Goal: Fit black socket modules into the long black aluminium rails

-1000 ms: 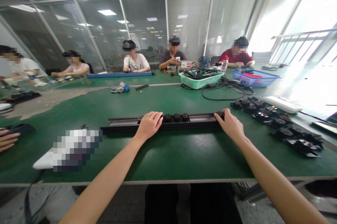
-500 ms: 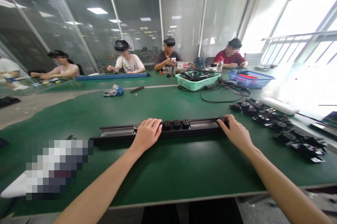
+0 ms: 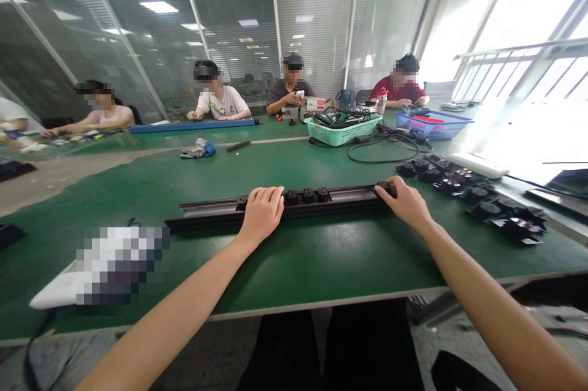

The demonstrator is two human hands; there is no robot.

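A long black rail (image 3: 206, 210) lies across the green table (image 3: 294, 262) in front of me, with three small black socket modules (image 3: 303, 195) seated in its channel. My left hand (image 3: 261, 213) rests on the rail's middle, fingers curled over its top beside the modules. My right hand (image 3: 404, 202) lies on the rail's right end, fingers closed over a black module there.
A row of loose black modules (image 3: 482, 204) runs along the right. A white power strip (image 3: 480, 165) lies beyond them. A green basket of cables (image 3: 342, 132), a blue bin (image 3: 432, 124) and several seated people are across the table. A white object (image 3: 50, 293) lies at left.
My view has shifted a little; both hands stay on the rail in the same places. The other person's hand at the far left is no longer in view.
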